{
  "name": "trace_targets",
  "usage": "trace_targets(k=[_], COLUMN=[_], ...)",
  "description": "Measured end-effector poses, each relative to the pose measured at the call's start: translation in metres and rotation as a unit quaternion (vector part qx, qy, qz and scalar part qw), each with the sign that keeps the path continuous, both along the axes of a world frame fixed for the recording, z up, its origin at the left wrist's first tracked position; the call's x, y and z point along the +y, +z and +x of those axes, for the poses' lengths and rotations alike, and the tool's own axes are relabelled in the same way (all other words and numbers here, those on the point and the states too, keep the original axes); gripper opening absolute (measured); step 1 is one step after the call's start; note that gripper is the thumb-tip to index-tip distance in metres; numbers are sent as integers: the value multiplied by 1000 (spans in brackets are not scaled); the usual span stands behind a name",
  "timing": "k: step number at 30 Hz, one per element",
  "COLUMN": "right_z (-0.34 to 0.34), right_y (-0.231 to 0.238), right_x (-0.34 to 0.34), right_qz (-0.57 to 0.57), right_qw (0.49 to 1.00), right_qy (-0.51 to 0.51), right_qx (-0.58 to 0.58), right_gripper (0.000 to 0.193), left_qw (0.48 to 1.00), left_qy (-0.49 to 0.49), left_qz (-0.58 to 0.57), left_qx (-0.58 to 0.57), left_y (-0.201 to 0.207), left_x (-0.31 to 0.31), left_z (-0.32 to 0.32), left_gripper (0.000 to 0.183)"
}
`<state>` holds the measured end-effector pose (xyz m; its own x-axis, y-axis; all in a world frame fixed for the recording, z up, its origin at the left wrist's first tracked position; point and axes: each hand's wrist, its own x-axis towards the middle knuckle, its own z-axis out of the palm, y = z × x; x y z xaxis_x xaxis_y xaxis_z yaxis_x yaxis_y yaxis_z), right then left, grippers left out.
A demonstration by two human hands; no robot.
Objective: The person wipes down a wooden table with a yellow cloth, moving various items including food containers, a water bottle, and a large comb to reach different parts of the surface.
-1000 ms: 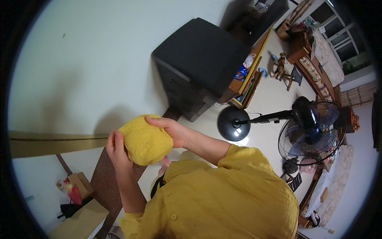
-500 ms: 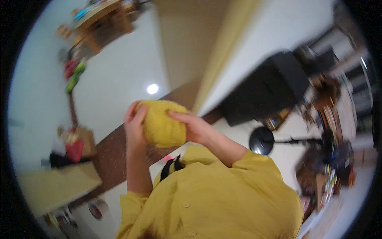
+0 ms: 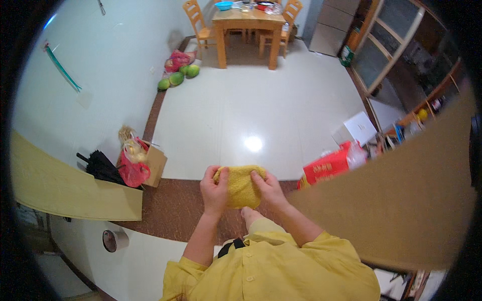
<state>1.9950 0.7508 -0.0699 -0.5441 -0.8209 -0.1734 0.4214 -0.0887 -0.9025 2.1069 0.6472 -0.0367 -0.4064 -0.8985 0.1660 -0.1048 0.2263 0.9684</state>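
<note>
A folded yellow cloth [image 3: 240, 188], with a fuzzy towel-like texture, is stretched between my two hands in front of my body. My left hand [image 3: 215, 189] grips its left edge, thumb on top and fingers curled behind. At the upper right edge, my right hand [image 3: 269, 189] pinches it the same way. The fingers behind the cloth are hidden. One bare foot [image 3: 248, 214] shows just below the cloth, over a brown floor strip.
Ahead stands a wooden table [image 3: 248, 20] with chairs. Green melons [image 3: 176, 78] lie along the left wall. A cardboard box [image 3: 155, 164], pink bag [image 3: 134, 170] and black umbrella [image 3: 103, 166] sit nearer left. A beige panel [image 3: 391, 195] and red bag [image 3: 327, 164] flank the right.
My view has swung from the doorway's edge to facing the dining room. I have stepped onto the threshold strip. The cloth stays in both hands and now looks flatter.
</note>
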Motion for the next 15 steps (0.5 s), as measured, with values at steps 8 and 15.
trace_targets(k=[8, 15], right_z=[-131, -263], right_y=[81, 108], right_x=[-151, -221], right_qz=[11, -31], right_qw=[985, 991], right_qy=[87, 50], right_qx=[-146, -123], right_gripper=[37, 40], left_qw=[978, 882], left_qy=[-117, 25], left_qz=[146, -311], left_qx=[94, 353], left_y=[61, 264], left_x=[-151, -291], left_z=[-84, -113], left_gripper=[23, 45])
